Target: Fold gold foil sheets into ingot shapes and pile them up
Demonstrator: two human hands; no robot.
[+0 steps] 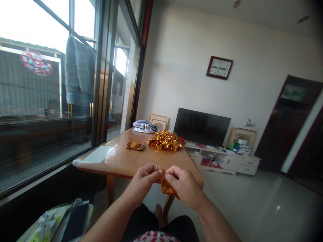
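Just short of the near edge of the glossy brown wooden table (121, 161), above the person's lap, the left hand (142, 183) and right hand (185, 186) meet — both grips pinched shut on one small crumpled piece of gold foil paper (166, 186). Farther back on the table lie a heap of folded gold foil pieces (164, 140) and, just beside it, a flat stack of gold foil sheets (135, 145).

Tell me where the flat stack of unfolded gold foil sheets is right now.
The flat stack of gold foil sheets lies on the wooden table, just left of the heap of folded gold foil pieces, beyond both hands.
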